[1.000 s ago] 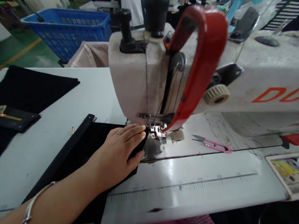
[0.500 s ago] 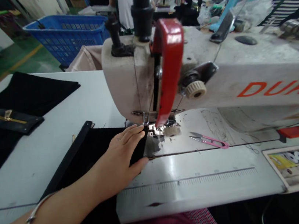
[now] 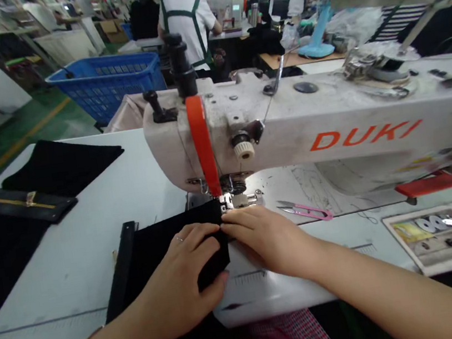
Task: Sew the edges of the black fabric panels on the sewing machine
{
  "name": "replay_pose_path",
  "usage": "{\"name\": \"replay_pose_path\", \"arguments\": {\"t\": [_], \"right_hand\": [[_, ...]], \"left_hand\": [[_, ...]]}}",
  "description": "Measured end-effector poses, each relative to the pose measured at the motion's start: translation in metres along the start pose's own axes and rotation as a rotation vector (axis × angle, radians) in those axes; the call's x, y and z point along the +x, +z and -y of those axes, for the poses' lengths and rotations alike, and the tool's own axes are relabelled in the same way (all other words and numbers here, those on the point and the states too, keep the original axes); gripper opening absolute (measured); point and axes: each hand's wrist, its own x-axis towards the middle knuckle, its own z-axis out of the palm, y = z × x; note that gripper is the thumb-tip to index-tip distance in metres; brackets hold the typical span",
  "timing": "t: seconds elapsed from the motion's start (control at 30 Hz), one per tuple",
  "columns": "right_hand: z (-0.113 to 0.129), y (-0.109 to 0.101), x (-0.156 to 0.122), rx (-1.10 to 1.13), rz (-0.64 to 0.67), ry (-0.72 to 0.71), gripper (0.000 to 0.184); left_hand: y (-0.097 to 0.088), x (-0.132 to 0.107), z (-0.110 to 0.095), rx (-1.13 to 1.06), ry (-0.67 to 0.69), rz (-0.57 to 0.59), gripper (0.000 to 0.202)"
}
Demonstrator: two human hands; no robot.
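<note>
A black fabric piece [image 3: 156,241] lies on the sewing machine bed, its far right corner at the metal presser foot [image 3: 228,201]. My left hand [image 3: 189,270] rests on this fabric, fingers slightly bent and thumb spread away from them. At the fabric's right edge, just in front of the presser foot, my right hand [image 3: 264,237] has its fingers together, tips on the edge and touching or nearly touching the left fingertips. Its thumb is hidden below. The sewing machine [image 3: 288,132] carries an orange-red guard [image 3: 203,144] above the needle area, which hides the needle.
Pink-handled thread snips [image 3: 305,211] lie right of the presser foot. A parts tray [image 3: 441,237] with bobbins sits at the right. More black fabric with a zipped strip [image 3: 24,204] lies at left. Behind stand a blue basket [image 3: 108,82] and a seated person [image 3: 188,23].
My right hand has come into view and onto the fabric's right edge. My left hand's fingers have bent more. The camera view has shifted, showing more of the room.
</note>
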Motion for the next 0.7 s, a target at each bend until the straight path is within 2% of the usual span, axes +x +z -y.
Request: {"name": "replay_pose_path", "arguments": {"t": [0.1,0.23,0.33,0.4,0.5,0.63,0.7], "right_hand": [[-0.003,0.016,0.008,0.009,-0.032,0.011,0.031],[-0.003,0.017,0.003,0.055,-0.053,0.048,0.036],[0.006,0.014,-0.004,0.078,-0.084,0.102,0.037],[0.018,0.013,-0.007,0.105,-0.111,0.211,0.029],[0.04,0.015,-0.008,0.164,-0.112,0.426,0.016],[0.058,0.022,0.002,0.26,-0.172,0.577,0.015],[0.058,0.027,0.011,0.421,-0.22,0.656,0.016]], "left_hand": [[0.005,-0.004,-0.003,-0.007,-0.006,-0.028,0.024],[0.002,-0.002,-0.001,-0.021,-0.023,0.006,0.028],[-0.004,-0.003,0.001,-0.059,-0.053,0.064,0.04],[-0.01,-0.005,0.001,-0.118,-0.106,0.069,0.038],[-0.023,-0.008,0.002,-0.263,-0.248,0.076,0.019],[-0.05,-0.008,0.006,-0.551,-0.45,0.146,0.014],[-0.063,-0.007,0.007,-0.611,-0.484,0.135,0.016]]}}
